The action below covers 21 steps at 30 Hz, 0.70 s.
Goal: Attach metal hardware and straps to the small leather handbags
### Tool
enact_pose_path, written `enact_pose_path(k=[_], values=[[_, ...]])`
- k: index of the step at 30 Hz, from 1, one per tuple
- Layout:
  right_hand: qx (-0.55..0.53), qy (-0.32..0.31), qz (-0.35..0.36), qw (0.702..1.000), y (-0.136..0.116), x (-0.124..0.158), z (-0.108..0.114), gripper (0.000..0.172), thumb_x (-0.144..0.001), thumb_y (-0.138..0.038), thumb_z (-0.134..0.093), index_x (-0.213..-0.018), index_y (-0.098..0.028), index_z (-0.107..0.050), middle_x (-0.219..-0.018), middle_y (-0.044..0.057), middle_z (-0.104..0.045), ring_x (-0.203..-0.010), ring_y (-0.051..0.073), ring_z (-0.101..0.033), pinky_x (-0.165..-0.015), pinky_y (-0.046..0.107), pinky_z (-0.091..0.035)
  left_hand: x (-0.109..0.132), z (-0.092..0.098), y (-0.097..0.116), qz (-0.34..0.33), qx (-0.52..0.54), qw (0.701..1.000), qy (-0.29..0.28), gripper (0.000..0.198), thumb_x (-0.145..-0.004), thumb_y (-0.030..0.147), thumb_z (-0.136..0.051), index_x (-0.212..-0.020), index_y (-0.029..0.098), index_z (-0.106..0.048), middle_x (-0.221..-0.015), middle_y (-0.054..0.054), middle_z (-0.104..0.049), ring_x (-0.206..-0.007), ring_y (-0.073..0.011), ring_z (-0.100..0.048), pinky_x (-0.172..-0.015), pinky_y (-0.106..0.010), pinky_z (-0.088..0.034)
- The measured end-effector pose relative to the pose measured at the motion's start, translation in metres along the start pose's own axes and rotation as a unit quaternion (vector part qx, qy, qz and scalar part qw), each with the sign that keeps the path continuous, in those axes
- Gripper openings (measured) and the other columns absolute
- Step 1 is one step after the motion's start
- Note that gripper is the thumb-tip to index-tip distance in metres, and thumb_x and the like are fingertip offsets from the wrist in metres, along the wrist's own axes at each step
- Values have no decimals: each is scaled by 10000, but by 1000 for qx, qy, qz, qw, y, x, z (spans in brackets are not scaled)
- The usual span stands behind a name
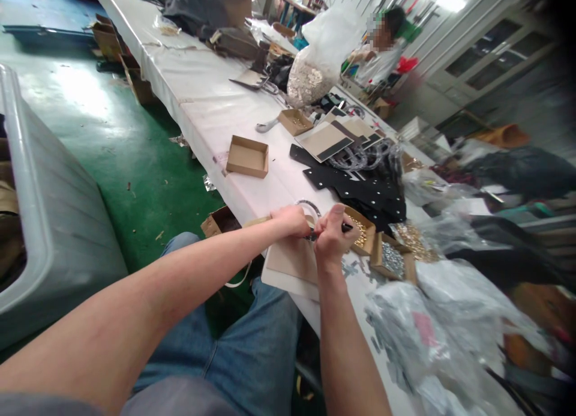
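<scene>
My left hand (292, 220) is closed at the top end of a beige panel (291, 261) lying at the table's near edge. What its fingers grip is hidden. A curved, plastic-wrapped handle (309, 206) arches just beyond the knuckles. Right beside it, my right hand (332, 235) is wrapped round a tool with a dark handle (346, 228), its thumb up. The tool's working end, between the two hands, cannot be made out. Close to the right hand stand a cardboard box of gold-coloured fasteners (361, 231) and a box of silver ones (392, 259).
A shallow cardboard box (247, 156) lies ahead on the white-covered table (198, 113). Black studded pieces (360, 191) and beige panels (324, 141) are piled beyond. Plastic bags (414, 326) crowd the right. A grey bin (58, 206) stands left; a person (380, 59) sits across.
</scene>
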State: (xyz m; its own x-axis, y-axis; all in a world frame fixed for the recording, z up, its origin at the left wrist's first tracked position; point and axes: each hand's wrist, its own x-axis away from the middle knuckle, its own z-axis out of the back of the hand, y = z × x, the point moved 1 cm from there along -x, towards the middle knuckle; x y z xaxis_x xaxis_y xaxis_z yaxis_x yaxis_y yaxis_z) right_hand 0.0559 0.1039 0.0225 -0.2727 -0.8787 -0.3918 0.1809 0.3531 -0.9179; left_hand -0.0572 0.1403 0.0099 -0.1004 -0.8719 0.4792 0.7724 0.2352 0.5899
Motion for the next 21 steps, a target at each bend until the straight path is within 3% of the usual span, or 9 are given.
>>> enact_pose_path(k=[7,14,21], values=[[-13,-12,-30,999,-1,-8,3,744,-1032,-797,-667,-572,-253,-450,-498,-35,-431,-418,97,-415,-406,273,-398,12,8,-5,-15,-1,1000,12,575,-695,439,-952,-1211,294,-744,-1362,-91,-811,-1251,-349,-749,-1000,-391,-579],[-13,-4,-31,999,1,-7,4,716,-1026,-779,-689,-591,-271,-434,-510,-43,-417,-420,109,-415,-393,274,-413,16,8,-9,-18,7,1000,24,557,-690,409,-951,-1193,309,-733,-1315,-56,-823,-1231,-333,-753,-948,-362,-582],[-50,-26,-55,997,5,-19,-1,722,-996,-767,-747,-588,-257,-441,-508,-55,-395,-412,80,-383,-369,257,-336,6,4,-11,-5,30,999,16,525,-641,365,-942,-1126,308,-749,-1221,-41,-845,-1189,-334,-768,-918,-366,-588]])
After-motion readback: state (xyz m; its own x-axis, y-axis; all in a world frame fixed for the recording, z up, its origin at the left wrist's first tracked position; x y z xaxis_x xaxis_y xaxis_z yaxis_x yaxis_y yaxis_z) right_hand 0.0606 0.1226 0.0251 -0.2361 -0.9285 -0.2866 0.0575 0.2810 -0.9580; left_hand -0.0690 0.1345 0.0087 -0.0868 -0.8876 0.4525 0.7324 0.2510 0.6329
